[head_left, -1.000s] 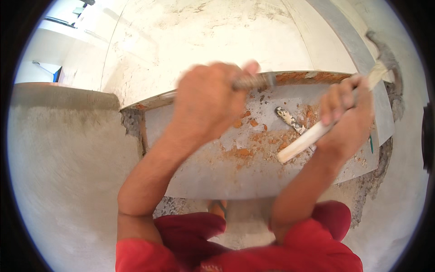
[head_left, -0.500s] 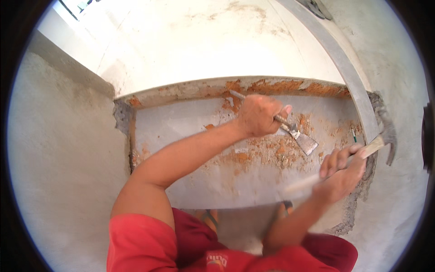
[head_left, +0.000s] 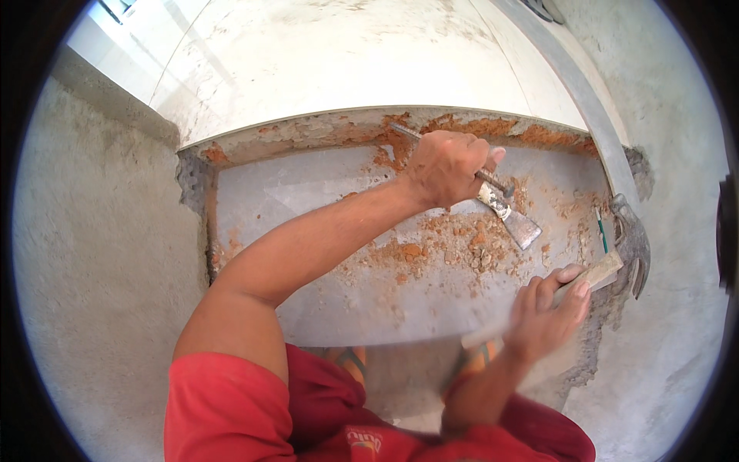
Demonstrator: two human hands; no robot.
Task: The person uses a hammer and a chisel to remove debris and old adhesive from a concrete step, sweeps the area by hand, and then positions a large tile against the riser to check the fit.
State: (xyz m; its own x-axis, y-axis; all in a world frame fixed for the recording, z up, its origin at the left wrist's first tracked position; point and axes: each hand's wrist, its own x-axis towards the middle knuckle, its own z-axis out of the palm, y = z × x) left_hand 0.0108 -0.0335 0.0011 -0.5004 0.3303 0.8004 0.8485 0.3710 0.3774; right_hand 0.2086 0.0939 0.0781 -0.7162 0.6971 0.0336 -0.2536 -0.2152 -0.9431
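My left hand (head_left: 453, 168) is closed around a ribbed steel rod (head_left: 406, 132). Its far end meets the rough, orange-stained mortar edge (head_left: 339, 132) at the back of a grey slab (head_left: 277, 185); the near end sticks out past my thumb. Just below that hand a putty knife (head_left: 522, 229) with a paint-spotted handle rests over crumbled mortar (head_left: 469, 242). My right hand (head_left: 548, 312), lower right, grips the pale handle of a claw hammer (head_left: 596, 275). The hammer head (head_left: 633, 246) is beyond the slab's right edge, apart from the rod. Motion blurs the handle's lower end.
Beyond the mortar edge lies a white tiled surface (head_left: 346, 61). A thin green stick (head_left: 602, 231) is near the slab's right side, beside a long grey strip (head_left: 589, 100). Grey plastered surfaces flank both sides, with broken edges. My sandalled feet (head_left: 350, 362) stand below the slab.
The hammer has swung lower and its head tilts differently in my right hand. My left hand, with the rod, sits slightly higher in the picture. The whole view has shifted a little.
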